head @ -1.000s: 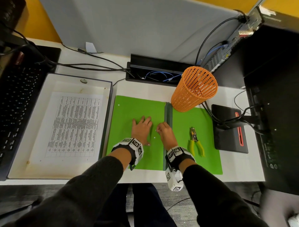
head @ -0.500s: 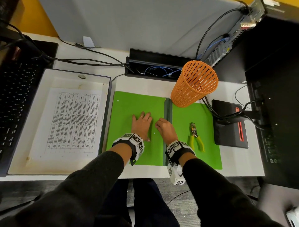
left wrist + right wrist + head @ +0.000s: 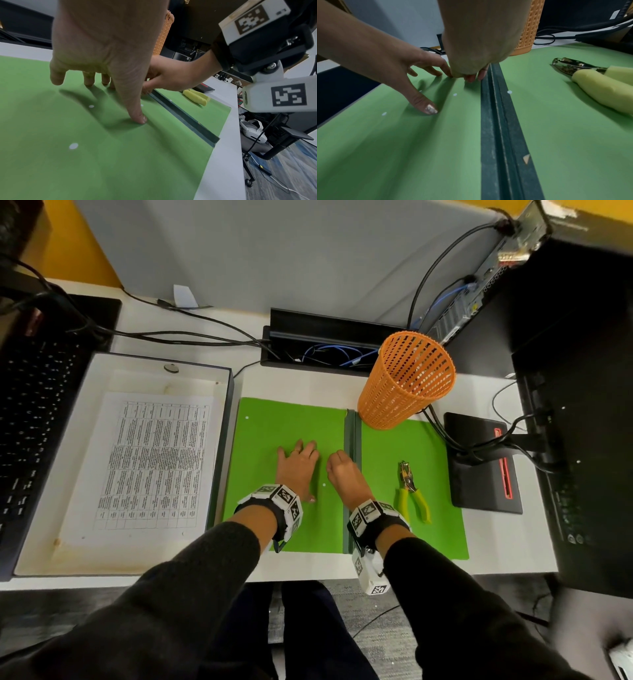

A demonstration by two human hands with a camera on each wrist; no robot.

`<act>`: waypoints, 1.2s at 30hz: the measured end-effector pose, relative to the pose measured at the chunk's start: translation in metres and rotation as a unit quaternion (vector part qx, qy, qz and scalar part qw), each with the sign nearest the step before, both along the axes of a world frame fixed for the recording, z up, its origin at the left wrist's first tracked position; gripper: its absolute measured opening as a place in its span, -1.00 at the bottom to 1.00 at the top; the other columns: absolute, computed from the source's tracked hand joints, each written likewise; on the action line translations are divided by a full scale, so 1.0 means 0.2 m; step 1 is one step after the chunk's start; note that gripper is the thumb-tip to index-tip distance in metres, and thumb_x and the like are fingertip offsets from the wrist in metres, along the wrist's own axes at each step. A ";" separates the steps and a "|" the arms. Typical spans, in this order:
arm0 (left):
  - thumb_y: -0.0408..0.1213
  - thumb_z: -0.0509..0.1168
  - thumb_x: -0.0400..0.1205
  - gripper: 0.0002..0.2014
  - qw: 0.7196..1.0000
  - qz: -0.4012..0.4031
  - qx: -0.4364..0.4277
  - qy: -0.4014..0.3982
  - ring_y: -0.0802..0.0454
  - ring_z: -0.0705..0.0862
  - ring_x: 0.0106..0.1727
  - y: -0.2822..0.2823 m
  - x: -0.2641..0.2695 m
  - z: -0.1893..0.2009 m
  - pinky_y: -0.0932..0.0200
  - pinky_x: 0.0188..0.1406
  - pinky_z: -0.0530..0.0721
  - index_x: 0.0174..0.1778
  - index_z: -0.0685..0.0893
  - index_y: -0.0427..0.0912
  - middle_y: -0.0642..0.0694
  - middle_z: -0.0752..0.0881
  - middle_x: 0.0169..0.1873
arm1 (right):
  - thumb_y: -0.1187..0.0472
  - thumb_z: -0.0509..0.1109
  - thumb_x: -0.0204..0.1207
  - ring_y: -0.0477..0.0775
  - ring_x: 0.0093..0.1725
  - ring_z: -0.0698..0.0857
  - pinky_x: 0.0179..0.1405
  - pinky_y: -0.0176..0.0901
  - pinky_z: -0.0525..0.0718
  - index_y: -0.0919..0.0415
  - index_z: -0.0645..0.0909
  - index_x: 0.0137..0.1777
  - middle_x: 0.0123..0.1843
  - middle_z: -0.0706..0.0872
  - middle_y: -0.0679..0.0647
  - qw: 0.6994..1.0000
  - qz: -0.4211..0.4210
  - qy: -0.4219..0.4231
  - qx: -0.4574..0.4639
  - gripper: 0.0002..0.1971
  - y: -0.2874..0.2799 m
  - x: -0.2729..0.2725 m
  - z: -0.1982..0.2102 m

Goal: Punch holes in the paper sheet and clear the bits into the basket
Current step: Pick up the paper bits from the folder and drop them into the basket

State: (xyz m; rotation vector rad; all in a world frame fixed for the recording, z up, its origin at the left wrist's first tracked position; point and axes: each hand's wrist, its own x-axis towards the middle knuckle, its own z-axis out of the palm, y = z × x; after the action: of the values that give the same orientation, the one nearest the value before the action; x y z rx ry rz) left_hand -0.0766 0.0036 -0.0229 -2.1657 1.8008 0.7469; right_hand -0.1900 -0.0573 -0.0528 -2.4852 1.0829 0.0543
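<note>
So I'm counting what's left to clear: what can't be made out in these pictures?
- Right hand fingertips: curled under the knuckles in the head and right wrist views, so any bit pinched is hidden.
- Orange basket inside: too dim and small in the head view; both wrist views show only its wall.
- Printed sheet in the tray: holes too small to tell.
- Green folder under both hands: covered.

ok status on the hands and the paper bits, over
Left hand flat on green folder, right hand fingers curled at dark spine, contents unseen. Small white paper bits loose on folder. Yellow-handled hole punch idle; orange mesh basket unobstructed.
</note>
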 end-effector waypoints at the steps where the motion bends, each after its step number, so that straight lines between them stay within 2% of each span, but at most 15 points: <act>1: 0.05 0.55 0.34 0.03 1.000 0.000 0.001 0.004 -0.14 0.02 0.68 -0.01 0.00 0.01 -0.35 0.58 0.14 0.61 0.12 -0.16 -0.07 0.05 0.66 | 0.59 0.20 0.46 0.39 -0.21 0.63 -0.28 0.16 0.58 0.49 0.55 -0.10 -0.11 0.62 0.46 1.000 -0.005 -0.002 0.005 -0.88 0.00 0.00 0.02; 4: 0.03 0.57 0.33 0.04 1.000 -0.009 0.025 -0.003 -0.15 0.07 0.67 -0.03 0.00 0.03 -0.32 0.57 0.18 0.61 0.12 -0.18 -0.08 0.10 0.64 | 0.60 0.14 0.46 0.39 -0.18 0.63 -0.28 0.11 0.51 0.50 0.50 -0.05 -0.07 0.62 0.47 1.000 -0.018 -0.015 0.016 -0.84 -0.04 0.03 0.08; 8: 0.06 0.56 0.34 0.01 0.997 -0.032 0.055 -0.044 -0.13 0.28 0.57 -0.09 0.00 0.09 -0.24 0.48 0.35 0.60 0.18 -0.19 -0.08 0.24 0.55 | 0.63 0.12 0.41 0.41 -0.21 0.62 -0.35 -0.02 0.34 0.51 0.49 -0.08 -0.11 0.61 0.48 0.999 -0.008 -0.031 -0.012 -0.83 -0.13 0.09 0.23; 11: -0.04 0.53 0.42 -0.13 0.997 -0.025 0.062 -0.047 -0.12 0.37 0.52 -0.13 0.00 0.12 -0.17 0.42 0.41 0.58 0.26 -0.16 -0.07 0.31 0.51 | 0.59 0.11 0.45 0.35 -0.20 0.61 -0.34 -0.03 0.32 0.47 0.48 -0.05 -0.10 0.61 0.44 0.998 0.004 -0.045 -0.037 -0.83 -0.22 0.15 0.41; 14: -0.16 0.45 0.53 -0.28 0.996 -0.021 0.076 -0.040 -0.12 0.32 0.57 -0.15 0.00 0.12 -0.14 0.43 0.41 0.58 0.29 -0.12 -0.05 0.27 0.55 | 0.52 0.15 0.51 0.25 -0.23 0.59 -0.35 -0.04 0.39 0.39 0.49 -0.07 -0.12 0.62 0.31 0.992 0.002 -0.100 -0.081 -0.88 -0.32 0.19 0.60; 18: -0.18 0.40 0.57 -0.30 0.996 -0.024 0.078 -0.037 -0.11 0.28 0.59 -0.15 0.01 0.10 -0.09 0.41 0.42 0.59 0.24 -0.13 -0.06 0.22 0.58 | 0.44 0.23 0.49 0.12 -0.32 0.52 -0.39 -0.20 0.35 0.33 0.51 -0.20 -0.28 0.57 0.15 0.974 -0.038 -0.188 -0.119 -0.92 -0.48 0.16 0.81; 20: -0.21 0.41 0.56 -0.28 0.997 -0.020 0.074 -0.032 -0.12 0.29 0.58 -0.13 0.01 0.09 -0.11 0.43 0.43 0.60 0.22 -0.16 -0.07 0.25 0.56 | 0.39 0.26 0.47 0.12 -0.35 0.55 -0.39 -0.15 0.44 0.31 0.53 -0.24 -0.34 0.59 0.14 0.963 -0.084 -0.213 -0.142 -0.91 -0.58 0.10 0.87; 22: -0.25 0.38 0.59 -0.31 0.997 -0.015 0.069 -0.031 -0.13 0.29 0.58 -0.13 0.01 0.08 -0.11 0.44 0.43 0.60 0.20 -0.18 -0.07 0.26 0.55 | 0.38 0.29 0.45 0.13 -0.34 0.59 -0.35 -0.08 0.58 0.29 0.57 -0.24 -0.33 0.66 0.20 0.961 -0.126 -0.195 -0.151 -0.93 -0.68 0.02 0.90; 24: -0.23 0.38 0.58 -0.30 0.997 -0.016 0.063 -0.035 -0.13 0.27 0.58 -0.12 0.01 0.07 -0.13 0.46 0.43 0.60 0.21 -0.20 -0.07 0.25 0.55 | 0.43 0.31 0.42 0.16 -0.30 0.66 -0.21 0.04 0.71 0.32 0.63 -0.21 -0.29 0.72 0.26 0.967 -0.142 -0.168 -0.132 -0.92 -0.74 -0.04 0.90; 25: -0.22 0.40 0.57 -0.28 0.997 -0.017 0.066 -0.034 -0.14 0.25 0.60 -0.12 0.01 0.07 -0.14 0.48 0.41 0.61 0.20 -0.20 -0.07 0.23 0.56 | 0.45 0.33 0.42 0.19 -0.26 0.69 -0.11 0.06 0.72 0.34 0.67 -0.19 -0.26 0.75 0.29 0.971 -0.140 -0.148 -0.123 -0.90 -0.76 -0.06 0.90; 28: -0.20 0.41 0.56 -0.23 0.997 -0.021 0.074 -0.032 -0.15 0.19 0.63 -0.12 0.01 0.07 -0.14 0.49 0.40 0.62 0.17 -0.19 -0.06 0.18 0.59 | 0.47 0.36 0.44 0.23 -0.11 0.74 0.11 -0.06 0.67 0.37 0.75 -0.10 -0.12 0.80 0.31 0.984 -0.127 -0.088 -0.092 -0.85 -0.80 -0.10 0.90; 30: -0.18 0.42 0.56 -0.23 0.996 -0.026 0.072 -0.037 -0.14 0.22 0.62 -0.12 0.01 0.07 -0.11 0.48 0.42 0.62 0.17 -0.19 -0.07 0.19 0.58 | 0.44 0.38 0.46 0.23 -0.04 0.74 0.20 0.01 0.66 0.35 0.76 -0.04 -0.05 0.80 0.28 0.986 -0.125 -0.073 -0.079 -0.85 -0.82 -0.12 0.90; 33: -0.19 0.41 0.57 -0.25 0.996 -0.027 0.078 -0.035 -0.14 0.23 0.61 -0.12 0.02 0.08 -0.11 0.47 0.43 0.62 0.19 -0.18 -0.07 0.19 0.58 | 0.42 0.42 0.45 0.25 -0.08 0.74 0.17 0.12 0.69 0.37 0.76 -0.08 -0.09 0.80 0.30 0.989 -0.120 -0.058 -0.071 -0.89 -0.84 -0.12 0.91; 36: -0.19 0.41 0.56 -0.23 0.996 -0.031 0.082 -0.034 -0.15 0.21 0.62 -0.12 0.02 0.08 -0.15 0.49 0.41 0.63 0.17 -0.19 -0.08 0.18 0.59 | 0.37 0.50 0.38 0.23 -0.17 0.74 0.06 0.13 0.73 0.37 0.75 -0.19 -0.20 0.79 0.31 0.987 -0.130 -0.055 -0.071 -0.95 -0.84 -0.11 0.91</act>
State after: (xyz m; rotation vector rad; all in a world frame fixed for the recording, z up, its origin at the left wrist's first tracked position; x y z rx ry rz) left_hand -0.0728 -0.0210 -0.0073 -1.9979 1.7013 0.7686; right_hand -0.2127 -0.2253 0.1295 -2.4129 1.3950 -0.2432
